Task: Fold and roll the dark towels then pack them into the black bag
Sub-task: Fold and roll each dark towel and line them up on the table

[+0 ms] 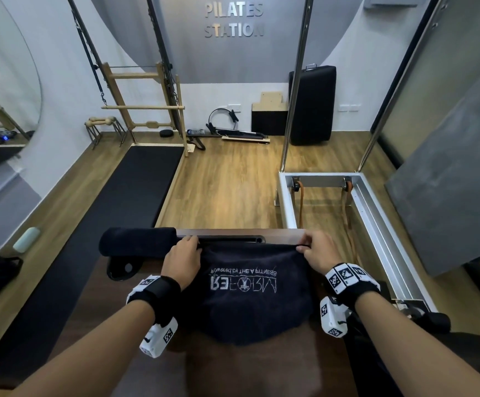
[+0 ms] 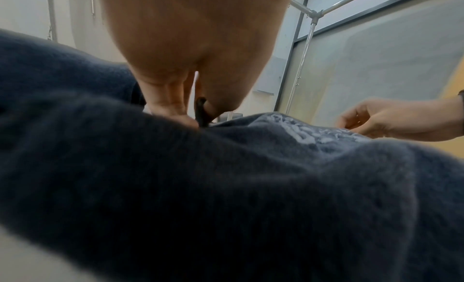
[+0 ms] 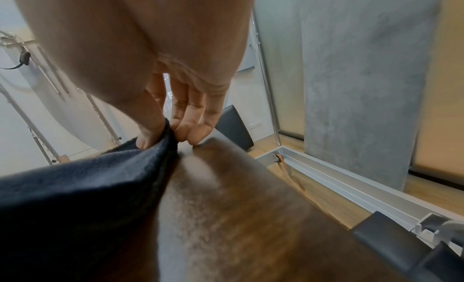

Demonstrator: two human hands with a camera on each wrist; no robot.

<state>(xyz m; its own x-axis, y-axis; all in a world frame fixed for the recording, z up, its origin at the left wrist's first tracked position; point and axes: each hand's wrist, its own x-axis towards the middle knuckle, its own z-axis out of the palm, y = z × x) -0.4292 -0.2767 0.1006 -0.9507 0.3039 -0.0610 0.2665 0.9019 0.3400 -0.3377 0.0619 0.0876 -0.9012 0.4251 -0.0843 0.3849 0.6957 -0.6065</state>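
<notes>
Both forearms reach forward over the wooden platform point(image 1: 95, 319), where the dark towel point(image 1: 250, 308) lies logo-up. Left hand point(image 1: 182, 260) and right hand point(image 1: 317, 250) each pinch a far corner. Keep that edge taut and level when folding. Beyond the left hand, a rolled towel point(image 1: 138, 241) crowds the far rail; no bag is identifiable.

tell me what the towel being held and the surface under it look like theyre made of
Dark towel: soft, fuzzy terry or fleece-like cloth, matte navy, with pale stitched lettering; it drapes and bunches where the fingers pinch it. Surface under it: looks like dark brown wood or wood-look laminate, smooth with a light sheen and grain streaks; which one I cannot tell.
</notes>
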